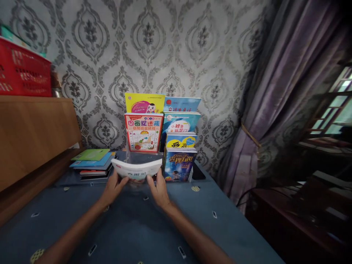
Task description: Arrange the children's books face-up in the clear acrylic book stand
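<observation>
A white-covered book [136,171] is held between my two hands, bowed so that its middle sags and its page edges face up. My left hand [114,186] grips its left side with the thumb on the front cover. On the right side my right hand [158,187] grips it the same way. Just behind stands a red-bordered picture book [143,134], with a yellow book [144,102] behind that. To the right, a dark blue book [180,165] stands in front of a yellow-and-blue book [181,141] and two light blue books [183,123].
A stack of flat books [93,161] lies at the left beside a wooden headboard [35,135], which carries a red basket [24,69]. Blue patterned cloth [132,227] covers the surface. Purple curtains [247,146] and a dark cabinet [275,216] are at the right.
</observation>
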Tool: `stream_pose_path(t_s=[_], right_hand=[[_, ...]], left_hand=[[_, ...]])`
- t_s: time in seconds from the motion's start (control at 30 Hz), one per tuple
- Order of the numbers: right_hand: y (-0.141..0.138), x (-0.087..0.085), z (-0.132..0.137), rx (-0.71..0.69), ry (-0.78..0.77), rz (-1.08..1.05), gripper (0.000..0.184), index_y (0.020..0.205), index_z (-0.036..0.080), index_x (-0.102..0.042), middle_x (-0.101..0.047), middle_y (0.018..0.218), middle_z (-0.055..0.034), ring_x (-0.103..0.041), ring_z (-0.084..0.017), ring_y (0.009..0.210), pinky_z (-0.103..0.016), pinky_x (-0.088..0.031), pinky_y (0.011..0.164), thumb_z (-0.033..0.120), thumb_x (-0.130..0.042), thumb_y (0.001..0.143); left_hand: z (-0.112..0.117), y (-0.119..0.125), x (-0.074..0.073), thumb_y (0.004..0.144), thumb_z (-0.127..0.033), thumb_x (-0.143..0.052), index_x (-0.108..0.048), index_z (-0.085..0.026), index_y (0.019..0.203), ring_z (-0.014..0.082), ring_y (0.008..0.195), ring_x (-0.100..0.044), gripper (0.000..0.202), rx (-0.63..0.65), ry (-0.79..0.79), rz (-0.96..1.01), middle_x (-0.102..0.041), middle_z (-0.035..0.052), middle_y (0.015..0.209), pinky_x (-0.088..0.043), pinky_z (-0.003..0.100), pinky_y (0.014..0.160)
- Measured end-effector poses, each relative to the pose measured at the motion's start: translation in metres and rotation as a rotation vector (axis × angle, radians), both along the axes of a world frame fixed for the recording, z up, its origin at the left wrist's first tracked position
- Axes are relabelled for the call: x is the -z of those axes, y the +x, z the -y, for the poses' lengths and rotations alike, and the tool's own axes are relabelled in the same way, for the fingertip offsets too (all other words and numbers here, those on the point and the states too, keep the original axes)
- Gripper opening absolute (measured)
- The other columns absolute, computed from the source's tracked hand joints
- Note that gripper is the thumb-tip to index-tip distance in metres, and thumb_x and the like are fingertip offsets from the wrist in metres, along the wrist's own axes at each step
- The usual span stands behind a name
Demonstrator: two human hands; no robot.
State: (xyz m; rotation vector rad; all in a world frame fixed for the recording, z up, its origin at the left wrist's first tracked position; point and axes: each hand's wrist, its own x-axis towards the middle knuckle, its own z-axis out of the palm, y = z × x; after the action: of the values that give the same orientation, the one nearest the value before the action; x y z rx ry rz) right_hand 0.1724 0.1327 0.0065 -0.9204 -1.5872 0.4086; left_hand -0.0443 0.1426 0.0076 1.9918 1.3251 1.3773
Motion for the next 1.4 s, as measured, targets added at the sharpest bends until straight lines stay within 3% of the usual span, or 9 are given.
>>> stream_pose_path(t_s=[0.13,0.3,0.4,0.57,0.8,1.07,1.17,1.27,1.4], right_hand=[[0.011,-0.061,-0.014,-0.021,0.11,0.017,0.047,0.127,0.019,-0.049,-0.068,0.113,-0.0132,-0.063,-0.027,0.108,-0.039,-0.052,0.091,0.053,-0.044,0.095],[0.029,-0.153,-0.047,0.022,0.3,0.035,0.051,0.124,0.021,-0.051,-0.067,0.114,-0.0131,-0.058,-0.028,0.115,-0.044,-0.047,0.099,0.062,-0.041,0.094],[0.034,-0.181,-0.065,0.034,0.354,0.068,0.054,0.12,0.022,-0.052,-0.065,0.113,-0.0125,-0.058,-0.028,0.114,-0.044,-0.045,0.099,0.067,-0.036,0.095],[0.035,-0.175,-0.087,0.055,0.328,0.099,0.064,0.116,0.022,-0.052,-0.066,0.113,-0.0125,-0.059,-0.028,0.11,-0.044,-0.046,0.097,0.077,-0.031,0.091],[0.038,-0.157,-0.104,0.01,0.259,0.106,0.061,0.116,0.023,-0.05,-0.067,0.111,-0.0126,-0.062,-0.027,0.102,-0.046,-0.05,0.092,0.077,-0.033,0.091],[0.039,-0.146,-0.12,0.023,0.155,0.126,0.06,0.111,0.022,-0.051,-0.066,0.103,-0.0116,-0.062,-0.027,0.095,-0.046,-0.053,0.084,0.076,-0.037,0.089],[0.039,-0.148,-0.122,0.063,0.127,0.15,0.054,0.107,0.022,-0.052,-0.066,0.097,-0.0106,-0.063,-0.028,0.094,-0.046,-0.052,0.086,0.073,-0.04,0.09],[0.04,-0.156,-0.124,0.142,0.093,0.208,0.047,0.102,0.021,-0.052,-0.066,0.093,-0.0125,-0.064,-0.03,0.091,-0.049,-0.05,0.087,0.065,-0.043,0.092],[0.041,-0.171,-0.13,0.172,0.194,0.237,0.037,0.11,0.02,-0.05,-0.067,0.101,-0.0141,-0.063,-0.031,0.096,-0.051,-0.049,0.089,0.052,-0.048,0.092]], left_hand=[[-0.018,0.009,-0.061,0.087,-0.06,-0.05,-0.052,-0.02,0.102,0.0265,0.088,-0.066,0.043,-0.077,0.145,-0.035,-0.069,0.0069,0.089,-0.056,0.039,0.077],[-0.052,0.027,-0.155,0.092,-0.069,-0.044,-0.052,-0.018,0.122,0.0286,0.115,-0.062,0.06,-0.042,0.433,-0.005,-0.067,0.0133,0.12,-0.048,0.043,0.102],[-0.073,0.033,-0.182,0.093,-0.071,-0.042,-0.047,-0.019,0.136,0.0299,0.128,-0.055,0.068,-0.035,0.467,0.041,-0.062,0.0137,0.132,-0.041,0.045,0.111],[-0.099,0.032,-0.172,0.093,-0.067,-0.049,-0.045,-0.017,0.143,0.0325,0.141,-0.043,0.07,-0.089,0.404,0.064,-0.056,0.0158,0.141,-0.03,0.048,0.12],[-0.118,0.031,-0.152,0.096,-0.059,-0.049,-0.048,-0.019,0.141,0.0302,0.143,-0.042,0.06,-0.104,0.378,0.059,-0.053,0.0146,0.145,-0.029,0.049,0.121],[-0.119,0.029,-0.138,0.095,-0.07,-0.042,-0.056,-0.014,0.125,0.0334,0.122,-0.061,0.065,-0.132,0.287,0.055,-0.067,0.0172,0.119,-0.042,0.052,0.11],[-0.121,0.029,-0.137,0.095,-0.071,-0.038,-0.058,-0.013,0.118,0.0329,0.118,-0.063,0.066,-0.149,0.241,0.059,-0.068,0.0176,0.114,-0.044,0.05,0.107],[-0.123,0.029,-0.14,0.096,-0.069,-0.038,-0.056,-0.012,0.124,0.0312,0.117,-0.063,0.066,-0.144,0.203,0.07,-0.066,0.0184,0.12,-0.043,0.049,0.108],[-0.121,0.03,-0.145,0.101,-0.06,-0.035,-0.054,-0.012,0.127,0.0303,0.109,-0.066,0.058,-0.176,0.156,-0.016,-0.068,0.0178,0.118,-0.047,0.046,0.102]])
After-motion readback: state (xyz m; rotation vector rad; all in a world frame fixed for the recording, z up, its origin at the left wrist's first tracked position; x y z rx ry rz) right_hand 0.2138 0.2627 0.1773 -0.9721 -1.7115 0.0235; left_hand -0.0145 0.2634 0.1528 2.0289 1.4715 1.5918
